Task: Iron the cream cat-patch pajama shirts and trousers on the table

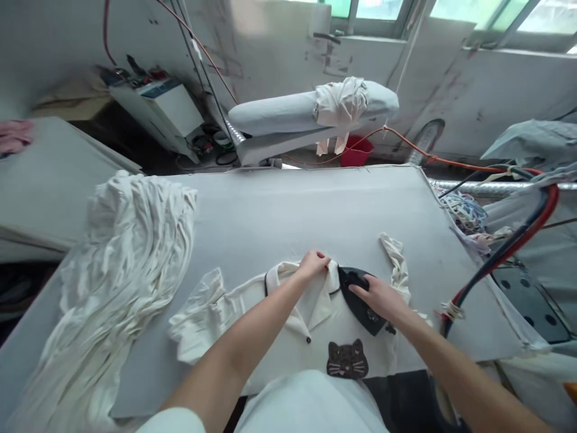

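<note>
A cream shirt (252, 316) with a dark-trimmed collar and a brown cat patch (346, 359) lies on the grey ironing table (279, 210) near its front edge. My left hand (314, 264) pinches the collar, fingers closed on the fabric. A black iron (358, 294) rests on the shirt just right of the collar, and my right hand (378, 296) is wrapped round its handle.
A tall heap of white garments (121, 264) covers the table's left side. A padded sleeve arm (288, 117) with a cloth draped on it stands behind the table. Red and black hoses (518, 240) hang at the right. A grey machine box (157, 111) sits back left.
</note>
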`<state>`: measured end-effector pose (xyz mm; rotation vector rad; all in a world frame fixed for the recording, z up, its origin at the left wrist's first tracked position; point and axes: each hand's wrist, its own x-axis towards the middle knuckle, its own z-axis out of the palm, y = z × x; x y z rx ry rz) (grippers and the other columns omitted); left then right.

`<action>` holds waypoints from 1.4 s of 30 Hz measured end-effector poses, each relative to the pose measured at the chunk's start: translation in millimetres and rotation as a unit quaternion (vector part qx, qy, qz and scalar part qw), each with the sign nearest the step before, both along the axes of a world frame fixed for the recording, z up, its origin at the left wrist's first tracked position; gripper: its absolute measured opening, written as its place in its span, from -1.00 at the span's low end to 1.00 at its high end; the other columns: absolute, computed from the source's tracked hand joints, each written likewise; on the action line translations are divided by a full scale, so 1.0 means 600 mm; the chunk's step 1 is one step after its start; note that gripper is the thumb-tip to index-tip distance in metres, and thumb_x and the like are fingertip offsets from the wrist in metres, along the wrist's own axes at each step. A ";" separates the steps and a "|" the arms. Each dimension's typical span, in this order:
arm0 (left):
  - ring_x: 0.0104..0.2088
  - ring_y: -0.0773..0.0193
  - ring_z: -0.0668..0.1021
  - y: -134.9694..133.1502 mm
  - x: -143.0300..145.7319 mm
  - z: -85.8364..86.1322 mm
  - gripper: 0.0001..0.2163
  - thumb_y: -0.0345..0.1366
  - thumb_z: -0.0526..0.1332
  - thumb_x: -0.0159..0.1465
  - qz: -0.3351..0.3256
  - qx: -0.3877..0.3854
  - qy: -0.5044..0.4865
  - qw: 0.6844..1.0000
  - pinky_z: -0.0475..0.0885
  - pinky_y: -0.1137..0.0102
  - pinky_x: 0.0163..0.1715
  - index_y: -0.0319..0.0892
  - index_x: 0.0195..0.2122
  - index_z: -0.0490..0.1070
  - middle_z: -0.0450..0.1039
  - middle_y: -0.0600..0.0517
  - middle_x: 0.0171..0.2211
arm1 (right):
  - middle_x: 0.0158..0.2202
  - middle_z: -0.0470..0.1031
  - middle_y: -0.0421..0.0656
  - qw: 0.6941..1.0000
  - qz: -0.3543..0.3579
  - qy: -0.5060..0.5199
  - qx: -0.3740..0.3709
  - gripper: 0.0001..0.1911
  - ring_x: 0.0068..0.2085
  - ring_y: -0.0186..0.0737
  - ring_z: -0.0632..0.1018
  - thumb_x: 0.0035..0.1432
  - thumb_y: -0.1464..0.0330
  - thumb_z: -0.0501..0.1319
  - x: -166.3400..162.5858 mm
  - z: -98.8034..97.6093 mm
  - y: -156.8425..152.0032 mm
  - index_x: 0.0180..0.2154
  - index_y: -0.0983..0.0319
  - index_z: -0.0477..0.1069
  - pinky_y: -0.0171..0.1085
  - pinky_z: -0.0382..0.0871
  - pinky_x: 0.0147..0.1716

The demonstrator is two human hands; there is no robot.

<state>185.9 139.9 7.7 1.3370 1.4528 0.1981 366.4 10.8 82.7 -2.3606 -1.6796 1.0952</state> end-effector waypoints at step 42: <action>0.32 0.07 0.34 0.056 -0.281 -0.009 -0.83 -0.49 0.24 0.14 -0.304 0.339 0.027 0.890 0.15 0.19 0.32 -0.08 -0.36 0.56 0.42 -0.01 0.24 | -0.41 0.58 -0.13 0.992 0.109 0.019 -0.052 -0.65 -0.35 -0.11 0.56 0.16 0.02 0.22 -0.296 0.000 -0.007 -0.44 0.15 0.43 -0.26 0.16 -0.42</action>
